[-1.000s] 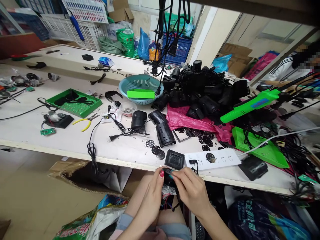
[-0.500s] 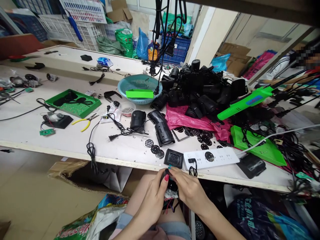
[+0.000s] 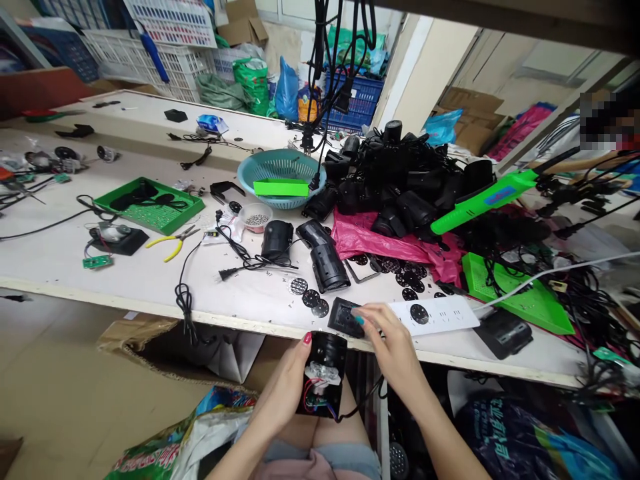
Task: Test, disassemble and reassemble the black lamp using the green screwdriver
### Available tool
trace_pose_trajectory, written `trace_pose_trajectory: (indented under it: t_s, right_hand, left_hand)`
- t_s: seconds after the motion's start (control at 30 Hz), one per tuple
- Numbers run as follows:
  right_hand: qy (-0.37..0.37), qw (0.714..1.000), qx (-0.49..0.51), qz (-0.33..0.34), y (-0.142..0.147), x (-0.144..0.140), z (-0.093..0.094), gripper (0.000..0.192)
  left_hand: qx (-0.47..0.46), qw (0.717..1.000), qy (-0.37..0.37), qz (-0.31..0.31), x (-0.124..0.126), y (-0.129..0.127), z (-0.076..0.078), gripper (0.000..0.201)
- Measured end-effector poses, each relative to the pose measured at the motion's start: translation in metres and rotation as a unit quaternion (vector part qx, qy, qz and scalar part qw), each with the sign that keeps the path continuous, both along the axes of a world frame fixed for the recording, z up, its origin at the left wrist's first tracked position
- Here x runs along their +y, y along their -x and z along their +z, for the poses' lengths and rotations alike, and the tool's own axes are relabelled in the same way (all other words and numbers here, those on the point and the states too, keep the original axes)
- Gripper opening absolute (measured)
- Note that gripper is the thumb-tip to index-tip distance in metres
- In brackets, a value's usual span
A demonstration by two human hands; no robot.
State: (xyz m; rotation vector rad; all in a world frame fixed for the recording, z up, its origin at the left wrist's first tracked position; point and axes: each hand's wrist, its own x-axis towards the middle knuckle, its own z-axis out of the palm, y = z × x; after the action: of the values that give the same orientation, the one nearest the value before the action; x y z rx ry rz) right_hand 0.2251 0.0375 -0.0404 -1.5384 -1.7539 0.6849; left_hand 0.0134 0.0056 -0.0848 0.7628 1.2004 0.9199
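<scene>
My left hand (image 3: 284,387) is wrapped around the left side of a black plastic housing (image 3: 333,347), held above my lap. Its open face shows a clear and silvery part, red and dark wires, and a small green circuit board (image 3: 316,401). A black cord (image 3: 361,405) runs from its lower end to the right. At the table's front edge lies a black rectangular plastic piece (image 3: 342,317) with a recessed face. My right hand (image 3: 393,340) has its thumb and fingers closed on the right end of this piece, partly covering it and the white power strip (image 3: 440,317) behind.
Black housings (image 3: 327,265), round perforated discs (image 3: 311,298) and yellow-handled pliers (image 3: 173,247) lie on the table. Farther back stand a blue-green basket (image 3: 250,177) and a heap of black units (image 3: 405,173). A green tool (image 3: 483,202) hangs at right; black cables (image 3: 320,67) dangle overhead.
My right hand has left the housing and moved up to the black rectangular piece. My left hand has tilted the housing, so its wires and circuit board now show.
</scene>
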Motion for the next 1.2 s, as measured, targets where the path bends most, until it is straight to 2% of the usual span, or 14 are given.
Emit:
trace_pose_trajectory:
  t_s: [0.17,0.23,0.33,0.43,0.53,0.63,0.7,0.77,0.87,0.93,1.0,1.07,1.13,1.2]
  right_hand:
    - [0.040,0.998,-0.015,-0.055,-0.015,0.029,-0.012,0.031]
    - [0.058,0.995,-0.008,-0.077,-0.019,0.035,-0.016,0.032]
    - [0.076,0.993,0.006,-0.094,-0.023,0.039,-0.020,0.030]
    - [0.085,0.993,0.006,-0.084,-0.022,0.039,-0.021,0.022]
    - [0.057,0.995,-0.004,-0.083,-0.015,0.036,-0.023,0.015]
    - [0.007,0.994,0.012,-0.106,-0.015,0.036,-0.021,0.022]
    - [-0.032,0.989,0.046,-0.140,-0.025,0.041,-0.014,0.032]
    - [-0.090,0.970,0.091,-0.209,-0.046,0.053,-0.002,0.042]
    - [-0.182,0.909,0.165,-0.337,-0.092,0.084,0.025,0.057]
    - [-0.198,0.879,0.224,-0.372,-0.122,0.110,0.043,0.057]
    - [-0.199,0.867,0.269,-0.370,-0.144,0.133,0.058,0.049]
    - [-0.191,0.871,0.296,-0.342,-0.155,0.147,0.068,0.034]
    - [-0.185,0.880,0.306,-0.312,-0.156,0.153,0.073,0.023]
    - [-0.193,0.886,0.301,-0.295,-0.150,0.150,0.072,0.027]
  left_hand:
    - [-0.048,0.995,0.076,0.050,-0.001,-0.002,0.009,0.058]
    - [-0.110,0.982,0.138,0.067,-0.001,-0.004,0.017,0.061]
    - [-0.208,0.953,0.213,0.056,-0.001,-0.003,0.026,0.067]
    - [-0.251,0.944,0.210,0.037,-0.001,0.002,0.026,0.072]
    - [-0.265,0.945,0.189,0.013,-0.003,0.006,0.022,0.081]
    - [-0.252,0.953,0.166,0.011,-0.005,0.008,0.022,0.089]
    - [-0.243,0.957,0.160,0.014,-0.006,0.010,0.024,0.091]
    - [-0.247,0.957,0.152,0.010,-0.006,0.011,0.027,0.093]
    - [-0.287,0.947,0.142,-0.007,-0.003,0.011,0.028,0.088]
    - [-0.312,0.939,0.141,-0.015,-0.002,0.010,0.028,0.079]
    - [-0.318,0.937,0.144,-0.009,-0.001,0.009,0.029,0.068]
    - [-0.318,0.937,0.147,0.000,-0.002,0.008,0.030,0.061]
    - [-0.326,0.934,0.149,0.007,-0.002,0.007,0.030,0.062]
    - [-0.334,0.930,0.155,0.019,-0.003,0.007,0.030,0.064]
